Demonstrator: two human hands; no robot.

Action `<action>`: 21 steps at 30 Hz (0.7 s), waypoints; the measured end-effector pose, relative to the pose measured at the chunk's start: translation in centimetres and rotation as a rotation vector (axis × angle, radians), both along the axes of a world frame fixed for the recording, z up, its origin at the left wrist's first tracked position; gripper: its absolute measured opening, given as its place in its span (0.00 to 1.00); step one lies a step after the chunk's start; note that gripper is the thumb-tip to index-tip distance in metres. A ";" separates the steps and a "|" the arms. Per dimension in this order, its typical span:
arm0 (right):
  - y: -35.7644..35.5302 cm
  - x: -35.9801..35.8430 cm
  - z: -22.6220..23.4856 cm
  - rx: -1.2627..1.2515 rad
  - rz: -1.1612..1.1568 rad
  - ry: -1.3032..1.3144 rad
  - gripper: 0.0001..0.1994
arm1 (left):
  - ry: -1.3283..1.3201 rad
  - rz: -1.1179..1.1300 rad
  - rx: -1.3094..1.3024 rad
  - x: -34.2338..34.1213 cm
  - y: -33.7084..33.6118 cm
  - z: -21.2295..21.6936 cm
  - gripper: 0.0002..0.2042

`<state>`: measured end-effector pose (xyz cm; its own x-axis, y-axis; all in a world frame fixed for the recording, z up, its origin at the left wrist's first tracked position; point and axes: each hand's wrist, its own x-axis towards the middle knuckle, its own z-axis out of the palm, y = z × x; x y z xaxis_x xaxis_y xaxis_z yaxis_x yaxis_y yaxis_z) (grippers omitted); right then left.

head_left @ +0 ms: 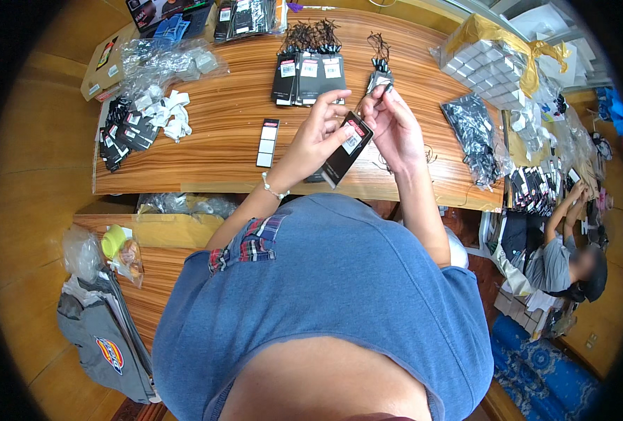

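- Bundles lie beyond the tag; wrapped boxes, beyond its right.
- The tag: black, tilted, red-and-white label.
- Left hand's grip pinches it; right hand's, cannot tell.

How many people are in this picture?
2. One person in a blue shirt, left hand on a black tag, at the table; another person in gray, far right. Someone could be hidden behind things.

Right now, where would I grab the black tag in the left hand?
Probably pinch the tag flat between thumb and finger at its lower end, coming from the shirt side. It looks thin and flat, slants toward the shirt, and that end is free, while the left hand holds its upper part.
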<state>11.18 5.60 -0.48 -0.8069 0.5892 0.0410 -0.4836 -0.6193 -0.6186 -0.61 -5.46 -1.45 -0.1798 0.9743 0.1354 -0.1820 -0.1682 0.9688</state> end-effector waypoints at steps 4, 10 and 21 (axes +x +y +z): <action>1.4 1.3 -0.8 0.010 -0.093 -0.018 0.08 | 0.101 -0.129 -0.110 0.2 0.8 -0.4 0.18; 3.4 2.8 -1.2 -0.001 -0.130 0.028 0.06 | 0.024 -0.154 -0.161 0.8 2.7 -1.9 0.10; 17.6 4.2 -2.1 0.083 -0.378 -0.012 0.07 | 0.265 0.052 -0.213 -1.1 13.1 -7.8 0.09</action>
<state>15.35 23.16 -2.54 -0.5343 0.8402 0.0929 -0.6605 -0.3464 -0.6661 -1.71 7.67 -9.28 -0.2157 0.9762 -0.0216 0.0844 0.0406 0.9956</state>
